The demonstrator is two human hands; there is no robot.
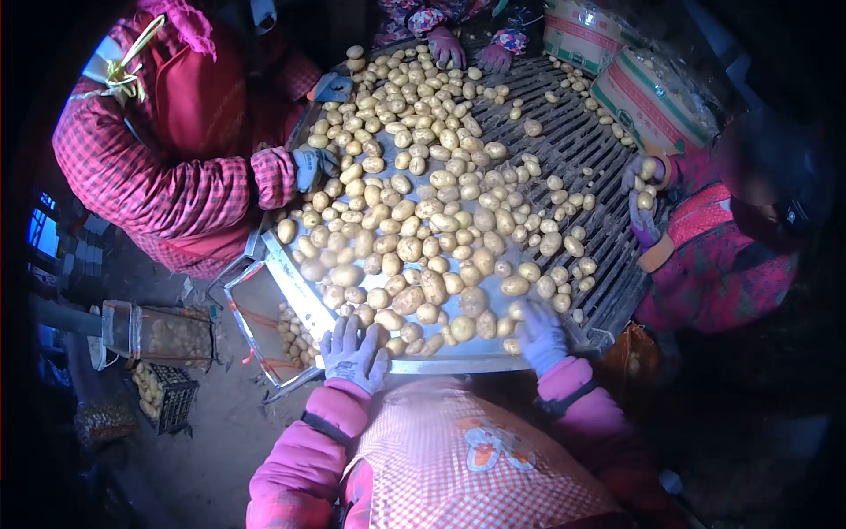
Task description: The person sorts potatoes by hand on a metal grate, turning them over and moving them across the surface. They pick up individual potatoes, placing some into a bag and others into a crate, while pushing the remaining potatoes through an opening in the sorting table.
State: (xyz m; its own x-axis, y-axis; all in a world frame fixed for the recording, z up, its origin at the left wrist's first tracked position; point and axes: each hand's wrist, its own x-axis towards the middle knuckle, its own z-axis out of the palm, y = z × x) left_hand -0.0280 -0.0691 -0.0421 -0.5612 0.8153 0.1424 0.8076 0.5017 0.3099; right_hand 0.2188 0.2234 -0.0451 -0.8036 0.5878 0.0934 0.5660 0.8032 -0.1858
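Observation:
Many potatoes (410,249) lie spread over a metal sorting table (423,365) in front of me. My left hand (354,354), in a pale grey-purple glove, rests at the front edge with its fingers spread, beside the nearest potatoes. Close to the front right corner, my right hand (542,337) wears a similar glove. Its fingers reach forward against a few potatoes, outstretched rather than wrapped round one. The underside of both palms is hidden.
A slatted rack (608,220) adjoins the table's right side. Cartons (652,101) stand behind it. Co-workers' gloved hands work at left (313,166), at the far side (447,48) and at right (648,189), holding potatoes. A framed bag (264,313) and a black crate (176,401) hold potatoes at lower left.

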